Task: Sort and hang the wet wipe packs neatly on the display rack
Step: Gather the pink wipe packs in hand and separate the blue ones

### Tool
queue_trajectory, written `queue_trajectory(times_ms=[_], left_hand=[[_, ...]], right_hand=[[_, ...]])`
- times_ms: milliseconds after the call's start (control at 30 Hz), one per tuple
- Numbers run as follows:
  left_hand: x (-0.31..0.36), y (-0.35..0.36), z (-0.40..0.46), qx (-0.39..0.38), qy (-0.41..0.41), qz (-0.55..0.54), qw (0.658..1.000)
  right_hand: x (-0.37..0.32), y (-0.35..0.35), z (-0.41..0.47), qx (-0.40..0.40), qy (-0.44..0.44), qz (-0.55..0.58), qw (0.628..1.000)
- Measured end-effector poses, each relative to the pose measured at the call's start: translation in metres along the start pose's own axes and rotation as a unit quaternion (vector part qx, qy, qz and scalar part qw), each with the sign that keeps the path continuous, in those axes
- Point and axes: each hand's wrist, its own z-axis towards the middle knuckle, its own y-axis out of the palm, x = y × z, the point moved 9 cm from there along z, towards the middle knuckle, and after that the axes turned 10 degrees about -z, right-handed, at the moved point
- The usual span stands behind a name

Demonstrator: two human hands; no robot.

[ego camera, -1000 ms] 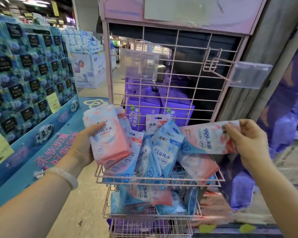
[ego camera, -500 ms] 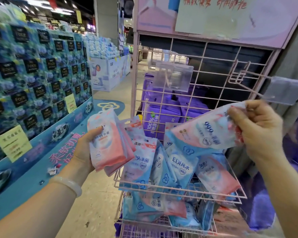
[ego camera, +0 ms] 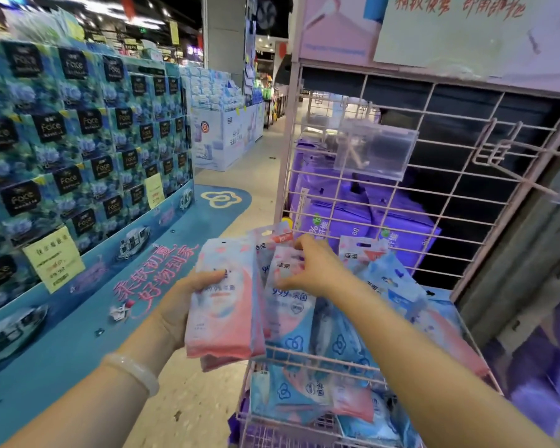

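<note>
The left hand (ego camera: pixel 188 305) grips a stack of pink packs (ego camera: pixel 223 302) at seven o'clock of the wire rack (ego camera: pixel 434 195). The right hand (ego camera: pixel 314 266) pinches the top of another pack (ego camera: pixel 288 305) just beside the stack, at three o'clock of it — over the basket (ego camera: pixel 353 360) heaped with loose packs (ego camera: pixel 398 292).

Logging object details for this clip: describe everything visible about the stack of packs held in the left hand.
The stack of packs is several flat, soft plastic wet wipe pouches, pale blue on top fading to pink below, with printed text on the front one. It stands roughly upright, slightly fanned at the bottom, just left of the wire basket. The left hand grips it from the left, thumb across the front. The right hand pinches another pack right beside it.
</note>
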Motion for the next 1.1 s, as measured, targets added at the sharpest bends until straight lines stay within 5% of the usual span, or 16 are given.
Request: queue_trajectory(times_ms=[200, 367, 567, 733, 833, 933, 1033, 1100], left_hand=[[0.009, 0.018, 0.01, -0.012, 0.007, 0.006, 1.0], [0.007, 0.03, 0.022, -0.039, 0.021, -0.02, 0.999], [0.033, 0.052, 0.03, -0.083, 0.081, -0.037, 0.993], [0.016, 0.045, 0.034, -0.057, 0.047, -0.002, 0.997], [0.005, 0.031, 0.03, -0.045, 0.05, -0.003, 0.998], [0.006, 0.018, 0.023, -0.029, 0.052, -0.003, 0.998], [0.004, 0.015, 0.018, -0.028, 0.031, 0.018, 0.999], [-0.001, 0.021, 0.016, -0.034, 0.011, 0.034, 0.999]], right_hand=[[0.022, 0.01, -0.003, -0.089, 0.065, -0.055, 0.992], [0.01, 0.002, -0.012, -0.042, 0.008, 0.007, 0.999], [-0.003, -0.037, -0.009, 0.103, -0.049, 0.105, 0.988], [0.014, -0.018, -0.014, 0.049, -0.033, 0.041, 0.997], [0.04, -0.058, -0.037, 0.164, -0.027, 0.058, 0.984], [0.113, -0.109, -0.07, 0.273, 0.069, 0.042, 0.958], [0.197, -0.096, -0.085, 0.061, 0.201, -0.109, 0.972], [0.229, -0.066, -0.095, -0.084, 0.23, -0.204, 0.948]])
